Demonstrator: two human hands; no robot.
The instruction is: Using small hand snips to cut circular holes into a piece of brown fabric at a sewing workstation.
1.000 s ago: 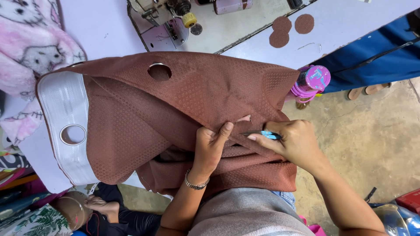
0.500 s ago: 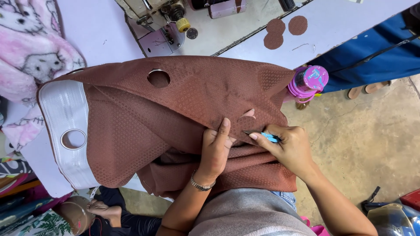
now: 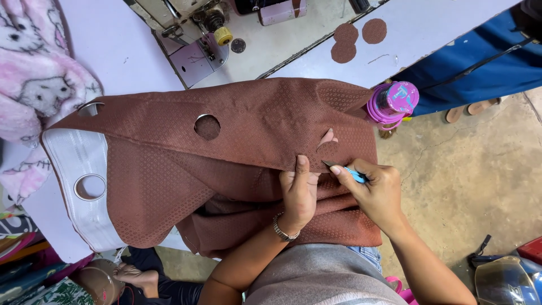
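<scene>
- The left hand [image 3: 299, 195] is lying flat, fingers pressing the brown fabric [image 3: 237, 164] taut at the bench's near edge, likely steadying it.
- The right hand [image 3: 375, 192] is gripping small blue-handled scissors [image 3: 347, 171], tips at a curved cut in the cloth.
- Farther off, brown fabric discs [image 3: 358, 38] are lying near the bench's far edge.
- A pink lidded bottle [image 3: 393, 103] is standing closed; its contents are hidden.

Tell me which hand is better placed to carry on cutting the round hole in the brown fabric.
Right. The right hand already holds the blue-handled cutter, its tip at the partly cut circle. The left hand lies flat on the brown fabric beside it, pinning it down.
</scene>
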